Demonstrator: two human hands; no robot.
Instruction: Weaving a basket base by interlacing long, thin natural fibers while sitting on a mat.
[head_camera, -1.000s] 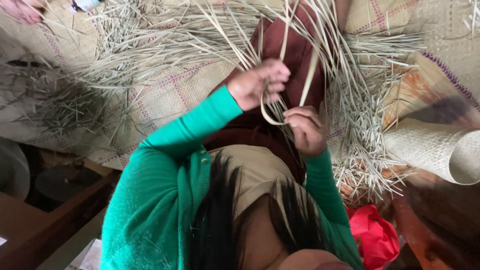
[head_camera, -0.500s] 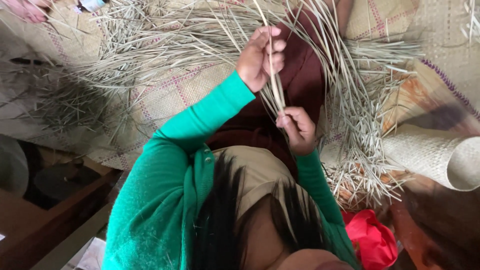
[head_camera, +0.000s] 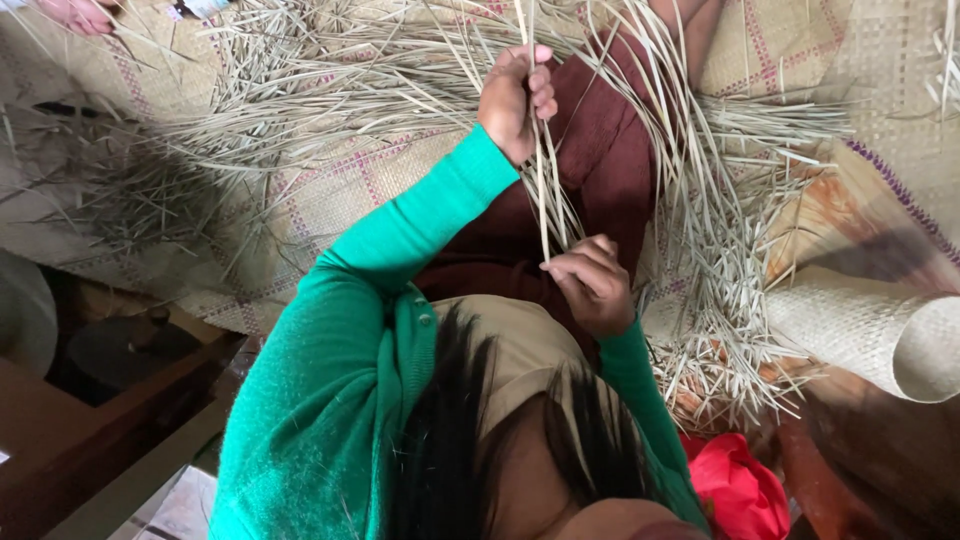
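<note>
While the view runs from left to right, it passes first a loose heap of dry straw strips scattered over a woven mat with pink grid lines, and at the far left corner another person's hand lies at the mat's edge. Nearer the middle, the left hand, on a green-sleeved arm, is raised and closed around a few long pale strips, gripping them high up between thumb and curled fingers. Just right and nearer, the right hand pinches the lower ends of the same strips between thumb and fingertips, above a dark red garment over the lap. Between the two hands the strips are drawn fairly straight. Right of them a fan of unfinished strips sticks out of the weave, and at the right edge lies a rolled woven mat; a red cloth shows at the near edge. Judged from this hold, too hard a pull could snap or split the brittle strips, and a loose pinch could let them slip into the tangled fan.
</note>
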